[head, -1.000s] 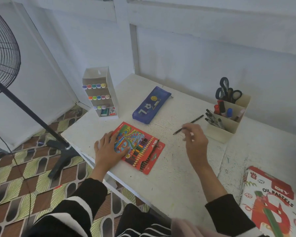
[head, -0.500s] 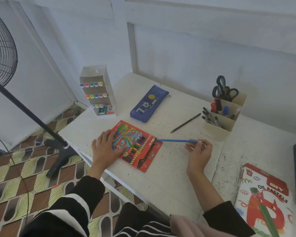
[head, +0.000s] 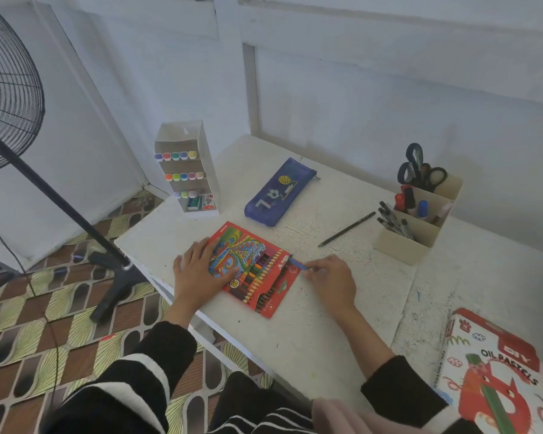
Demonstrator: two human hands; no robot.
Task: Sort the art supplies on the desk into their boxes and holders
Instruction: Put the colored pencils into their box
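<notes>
right hand [head: 329, 277]: thumb and fingertips are pinched together on the rear end of a slim blue colour pencil [head: 297, 264], palm down, low over the desk.
blue pencil: its front end touches the open right edge of a flat red cardboard box of colour pencils [head: 264, 296]; how far in it sits, i cannot tell.
left hand [head: 201, 270]: fingers straight and spread, lying flat on the box's swirly printed left half, holding nothing.
box: it lies at a slant near the front edge, with a row of many-coloured pencil shafts showing side by side in it.
desk [head: 326, 324]: a white painted top, scuffed, scratched and flecked with paint.
thin black pencil [head: 347, 228]: it lies loose on the desk, beyond the right hand and just beside the organiser.
cream plastic stepped organiser [head: 417, 239]: rectangular, with pens and markers in its compartments and black-handled scissors [head: 416, 170] in the rear one.
dark blue fabric pencil pouch [head: 279, 192]: long and soft, printed with balls, lying beyond the box.
white tiered marker stand [head: 185, 170]: upright at the far left corner, rows of coloured caps facing out.
oil pastels carton [head: 496, 371]: white and red card, at the near right.
black wire-caged floor fan [head: 10, 89]: it stands on the patterned floor at left.
</notes>
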